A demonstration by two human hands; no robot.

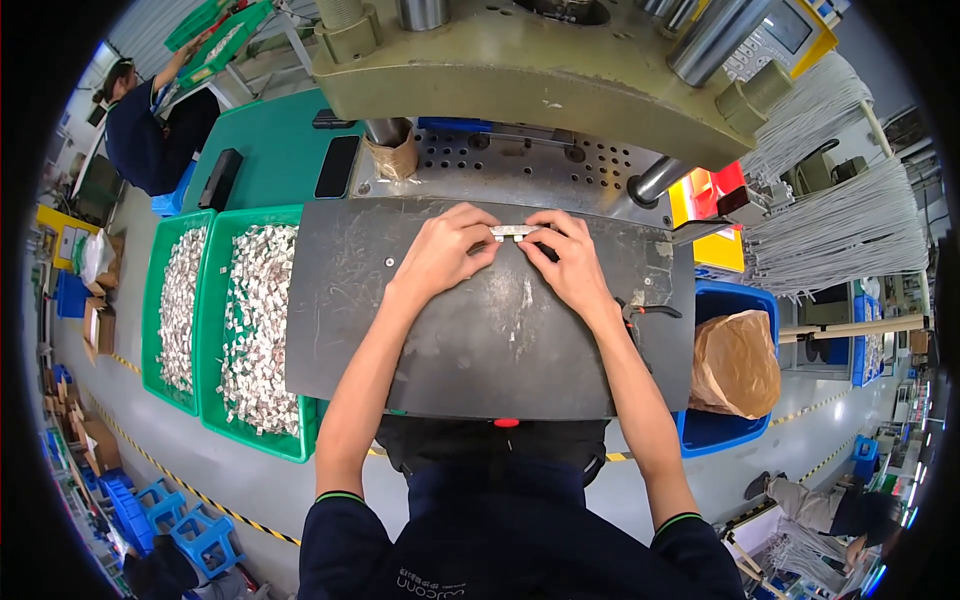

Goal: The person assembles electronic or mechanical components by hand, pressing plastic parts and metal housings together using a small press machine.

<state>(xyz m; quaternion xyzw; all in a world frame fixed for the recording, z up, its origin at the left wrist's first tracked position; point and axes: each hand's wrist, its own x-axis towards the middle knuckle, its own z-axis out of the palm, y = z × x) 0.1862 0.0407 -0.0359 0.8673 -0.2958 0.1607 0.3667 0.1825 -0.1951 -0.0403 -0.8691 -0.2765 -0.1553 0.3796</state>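
Two bare forearms reach up from the lower edge across a scratched dark worktop (480, 340). At its far edge the left hand (440, 255) and right hand (565, 260) meet, each with fingers pinched shut on one end of a small pale metal strip (515, 232) held between them, just above the worktop. Left of the worktop, green bins (215, 330) hold heaps of similar pale parts. Beyond the hands stands an olive-green press (520, 80); white cable bundles (830, 220) hang right.

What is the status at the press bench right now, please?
Left hand and right hand both pinching one small pale metal strip over dark steel plate. Green bins of parts at left. Nothing obstructing.
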